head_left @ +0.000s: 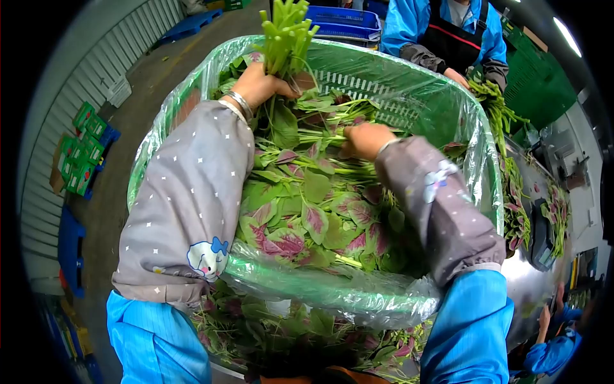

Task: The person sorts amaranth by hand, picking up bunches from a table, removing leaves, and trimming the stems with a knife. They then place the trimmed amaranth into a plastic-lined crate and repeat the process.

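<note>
My left hand is closed around a bunch of amaranth, its pale green cut stems pointing up and its leaves hanging into the basket. Below lies a heap of loose amaranth, green leaves with purple-red centres, inside a large green basket lined with clear plastic film. Over the middle of this heap, my right hand has its fingers curled in on the amaranth stems. How many stems it grips is hidden.
More amaranth lies below the basket's near side. At the upper right, a co-worker in blue sleeves holds greens beside a metal table. A blue crate stands behind; green boxes are stacked left.
</note>
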A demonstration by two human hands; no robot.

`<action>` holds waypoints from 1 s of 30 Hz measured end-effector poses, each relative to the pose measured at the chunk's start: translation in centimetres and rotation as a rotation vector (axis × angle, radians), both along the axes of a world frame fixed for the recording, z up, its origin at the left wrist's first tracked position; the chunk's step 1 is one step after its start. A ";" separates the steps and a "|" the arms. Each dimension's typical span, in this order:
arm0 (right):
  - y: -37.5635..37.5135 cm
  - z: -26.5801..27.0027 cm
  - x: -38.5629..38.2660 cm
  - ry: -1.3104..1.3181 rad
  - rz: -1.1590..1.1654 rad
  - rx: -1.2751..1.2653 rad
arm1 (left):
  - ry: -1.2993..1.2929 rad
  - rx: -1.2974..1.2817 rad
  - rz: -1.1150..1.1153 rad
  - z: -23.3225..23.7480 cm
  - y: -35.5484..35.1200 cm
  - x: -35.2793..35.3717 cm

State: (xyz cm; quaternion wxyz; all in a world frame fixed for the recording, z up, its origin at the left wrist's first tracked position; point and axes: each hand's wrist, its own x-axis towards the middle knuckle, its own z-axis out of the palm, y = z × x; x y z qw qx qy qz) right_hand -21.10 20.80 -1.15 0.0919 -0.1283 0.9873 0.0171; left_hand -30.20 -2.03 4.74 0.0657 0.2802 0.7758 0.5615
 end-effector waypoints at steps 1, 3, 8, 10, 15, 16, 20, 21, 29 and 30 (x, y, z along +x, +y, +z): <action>0.7 1.5 -1.2 -0.122 0.049 -0.127 | 0.044 -0.030 -0.061 -0.4 0.0 -0.5; 0.0 5.2 -1.7 0.107 0.055 -0.244 | 0.221 -0.208 -0.037 0.6 0.7 1.0; -1.6 7.5 -2.3 0.684 0.550 -0.523 | 0.136 -0.261 -0.310 -0.3 2.5 2.2; -0.3 7.5 -2.6 0.021 0.094 -1.162 | 0.133 -0.281 -0.155 0.0 2.1 1.9; 6.4 2.5 -5.5 0.325 -0.052 -0.854 | 0.280 -0.284 -0.047 0.5 1.5 1.6; 6.0 2.4 -3.9 0.409 -0.039 -0.410 | 0.260 -0.306 -0.054 0.7 1.7 1.8; 3.6 -0.5 -2.7 0.372 -0.063 -0.075 | 0.254 -0.305 -0.061 0.8 1.6 2.1; 3.8 -0.9 -3.4 0.441 -0.034 -0.017 | 0.278 -0.279 -0.059 0.7 1.6 2.0; -0.5 8.0 -3.1 -0.055 0.003 -1.251 | 0.227 -0.209 -0.068 0.7 1.6 2.4; -0.2 7.3 -2.7 -0.192 -0.088 -1.522 | 0.093 -0.123 -0.047 0.3 1.4 1.6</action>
